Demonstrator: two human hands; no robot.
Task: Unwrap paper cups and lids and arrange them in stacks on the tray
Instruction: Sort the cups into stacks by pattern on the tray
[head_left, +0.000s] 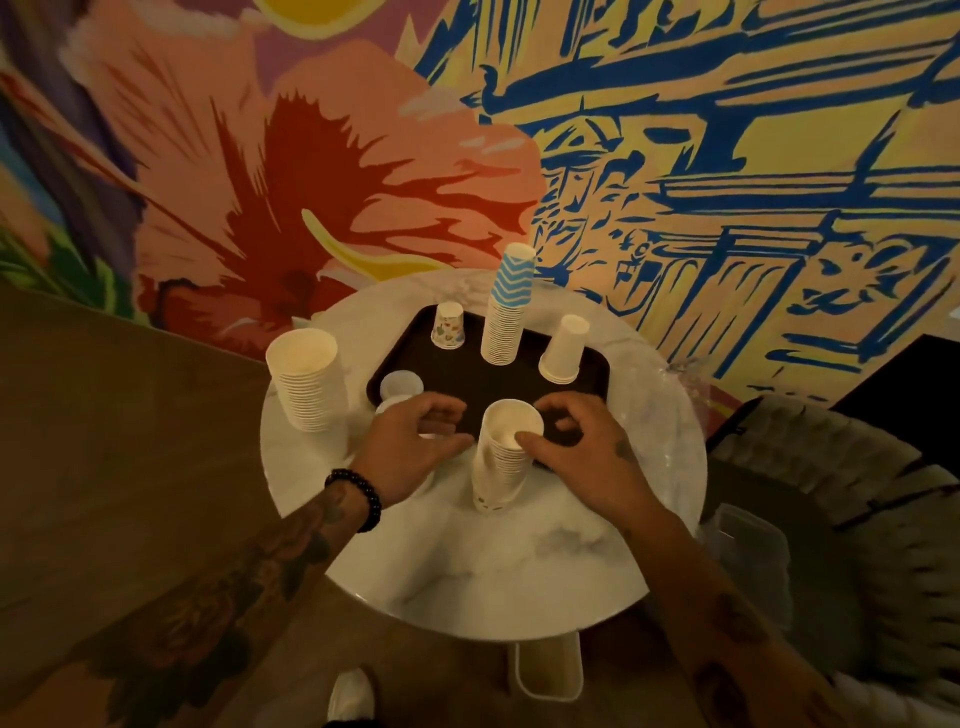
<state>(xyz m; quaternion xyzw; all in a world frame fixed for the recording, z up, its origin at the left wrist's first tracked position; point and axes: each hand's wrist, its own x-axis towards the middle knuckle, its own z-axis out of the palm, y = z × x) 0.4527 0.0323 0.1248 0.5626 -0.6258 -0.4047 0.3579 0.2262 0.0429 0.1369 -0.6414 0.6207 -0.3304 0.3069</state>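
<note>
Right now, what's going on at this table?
A person is stacking paper cups. The right grip has its thumb on the rim of a white stack standing on the table before the tray; the left grip hovers open beside it. A tall stack stands on the tray, a wide stack left of it.

Right hand (587, 452) thumb touching cup stack (497, 470); left hand (405, 447) beside.

Tray centre free, edges crowded
You can reach the bare middle of the tray (467, 376) between the lids (401, 387) at left and white cups (563, 349) at right; the tall stack (506, 312) and patterned cup (448, 326) block the back, the front stack (501, 462) the near edge.
</note>
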